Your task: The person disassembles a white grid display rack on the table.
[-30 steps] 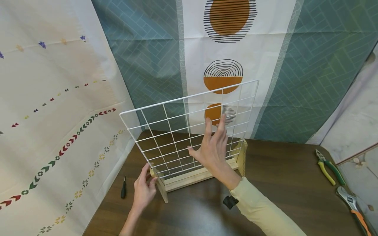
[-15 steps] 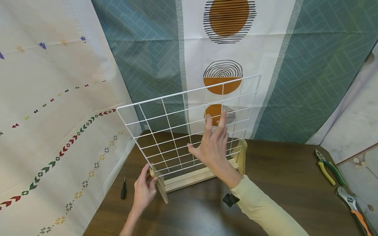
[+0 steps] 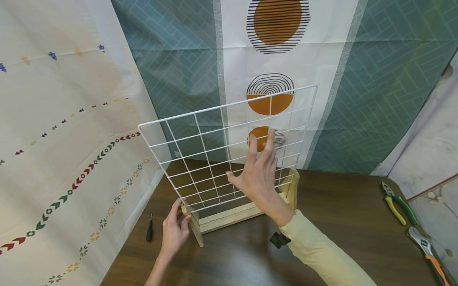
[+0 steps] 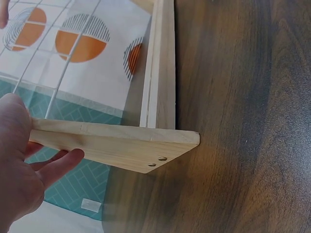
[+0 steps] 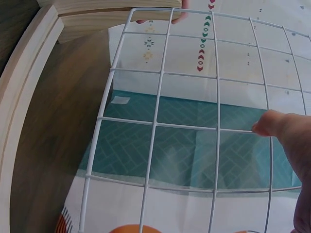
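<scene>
A white wire grid panel (image 3: 205,151) stands tilted over a pale wooden stand (image 3: 229,219), its lower edge between the two wooden side pieces. My left hand (image 3: 174,232) pinches the top end of the left side piece (image 4: 112,138), beside the grid's lower corner. The left wrist view shows two metal screw heads (image 4: 162,158) near that piece's base. My right hand (image 3: 258,178) lies against the grid with thumb and fingers spread wide. In the right wrist view its thumb (image 5: 272,124) overlaps a wire crossing; the other fingers are mostly out of that view.
A dark-handled screwdriver (image 3: 149,228) lies on the table (image 3: 340,222) left of the left hand. Pliers with green and yellow handles (image 3: 398,204) and an adjustable wrench (image 3: 425,248) lie at the right edge. Patterned curtains (image 3: 186,79) hang behind and at the left.
The grid has risen, its top edge now higher in the head view and its lower edge slightly up. My right hand's fingers have moved up with it. The left hand has stayed put.
</scene>
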A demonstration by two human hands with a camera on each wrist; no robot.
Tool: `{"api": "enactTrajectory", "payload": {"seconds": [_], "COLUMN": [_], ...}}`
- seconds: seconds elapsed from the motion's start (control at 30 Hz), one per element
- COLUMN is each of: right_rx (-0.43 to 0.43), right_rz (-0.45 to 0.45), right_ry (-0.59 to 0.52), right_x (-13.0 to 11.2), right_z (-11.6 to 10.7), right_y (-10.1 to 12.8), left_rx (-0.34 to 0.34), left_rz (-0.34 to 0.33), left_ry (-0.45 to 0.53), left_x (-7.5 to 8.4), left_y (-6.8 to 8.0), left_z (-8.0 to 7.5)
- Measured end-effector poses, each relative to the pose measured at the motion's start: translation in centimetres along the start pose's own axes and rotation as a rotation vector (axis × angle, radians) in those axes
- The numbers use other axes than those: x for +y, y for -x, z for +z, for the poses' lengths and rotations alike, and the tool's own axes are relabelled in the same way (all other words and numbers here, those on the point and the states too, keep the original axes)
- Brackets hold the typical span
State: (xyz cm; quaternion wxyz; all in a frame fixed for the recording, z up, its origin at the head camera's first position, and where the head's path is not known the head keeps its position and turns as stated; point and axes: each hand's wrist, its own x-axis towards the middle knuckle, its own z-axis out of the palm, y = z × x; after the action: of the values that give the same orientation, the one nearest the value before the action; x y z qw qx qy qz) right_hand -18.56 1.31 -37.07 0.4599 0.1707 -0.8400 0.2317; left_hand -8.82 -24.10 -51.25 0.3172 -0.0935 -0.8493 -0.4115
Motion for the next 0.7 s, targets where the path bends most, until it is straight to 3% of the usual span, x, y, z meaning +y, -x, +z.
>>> {"api": "enactTrajectory", "payload": {"seconds": [0.7], "right_rx": [0.011], "right_rz": [-0.012], "right_ry": [0.008], "right_x": [-0.5], "right_z": [-1.0], "right_y": [-1.5], "left_rx": [0.006], "left_rz": [0.022], "left_ry": [0.018], "left_x": [-0.2], "left_y": [0.0], "left_z": [0.1]}}
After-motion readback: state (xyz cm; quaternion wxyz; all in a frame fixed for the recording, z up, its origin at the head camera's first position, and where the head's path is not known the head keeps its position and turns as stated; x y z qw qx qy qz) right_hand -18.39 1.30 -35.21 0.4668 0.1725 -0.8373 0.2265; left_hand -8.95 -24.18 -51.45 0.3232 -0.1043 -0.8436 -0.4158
